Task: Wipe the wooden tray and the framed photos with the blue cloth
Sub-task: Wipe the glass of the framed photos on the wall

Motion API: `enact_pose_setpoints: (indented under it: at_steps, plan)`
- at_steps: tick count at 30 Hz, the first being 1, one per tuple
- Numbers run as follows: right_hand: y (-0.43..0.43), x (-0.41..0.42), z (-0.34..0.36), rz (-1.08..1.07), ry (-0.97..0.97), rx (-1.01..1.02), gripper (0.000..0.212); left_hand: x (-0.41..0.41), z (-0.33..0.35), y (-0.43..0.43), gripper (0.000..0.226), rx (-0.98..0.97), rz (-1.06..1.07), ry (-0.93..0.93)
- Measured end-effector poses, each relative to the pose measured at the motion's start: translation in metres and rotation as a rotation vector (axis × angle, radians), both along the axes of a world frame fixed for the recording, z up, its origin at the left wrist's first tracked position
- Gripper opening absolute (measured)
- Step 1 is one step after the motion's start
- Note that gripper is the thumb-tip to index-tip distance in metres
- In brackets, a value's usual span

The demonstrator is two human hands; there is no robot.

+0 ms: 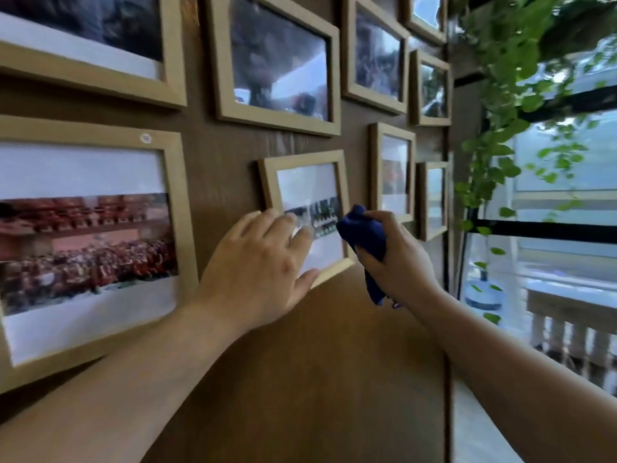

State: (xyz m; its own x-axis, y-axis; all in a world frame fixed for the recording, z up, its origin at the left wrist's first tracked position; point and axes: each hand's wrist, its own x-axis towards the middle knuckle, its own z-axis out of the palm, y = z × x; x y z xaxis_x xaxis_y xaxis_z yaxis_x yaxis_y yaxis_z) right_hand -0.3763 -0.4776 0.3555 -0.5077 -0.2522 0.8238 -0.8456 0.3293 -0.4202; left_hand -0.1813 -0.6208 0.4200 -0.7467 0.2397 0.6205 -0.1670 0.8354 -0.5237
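Several light wooden framed photos hang on a brown wood wall. A small framed photo point(309, 185) hangs tilted at the centre. My left hand point(263, 265) lies flat on its lower left part, fingers spread over the glass and thumb at the bottom edge. My right hand point(397, 259) is closed around a bunched dark blue cloth point(362, 233), which touches the right edge of that small frame. No wooden tray is in view.
A large framed photo point(83, 242) of a red crowd hangs at the left. More frames point(277, 65) hang above, and others point(394, 172) to the right. A trailing green plant point(500, 105) and a window point(567, 202) with black bars stand at the right.
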Motion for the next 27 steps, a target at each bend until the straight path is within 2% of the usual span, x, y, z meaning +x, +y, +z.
enact_pose_setpoints:
  at_steps: [7,11,15,21,23,27]
  plan:
    - [-0.055,-0.007,0.040,0.136,0.103,-0.061,0.047,-0.028,0.038,-0.025,0.098,-0.073,0.318,0.038]
    - [-0.076,-0.009,0.053,0.150,0.166,-0.048,0.046,-0.057,0.043,-0.037,0.108,-0.041,0.423,0.049]
    - [-0.092,-0.009,0.058,0.151,0.225,0.000,0.050,-0.075,0.046,-0.047,0.112,0.017,0.441,0.095]
    - [-0.092,-0.022,0.059,0.073,0.439,0.116,0.048,-0.081,0.042,-0.062,0.116,-0.036,0.414,0.136]
    - [-0.086,-0.040,0.062,0.010,0.425,0.128,0.043,-0.082,0.042,-0.064,0.120,-0.042,0.413,0.135]
    - [-0.078,-0.068,0.068,-0.098,0.189,0.007,0.040,-0.083,0.042,-0.065,0.124,-0.053,0.414,0.141]
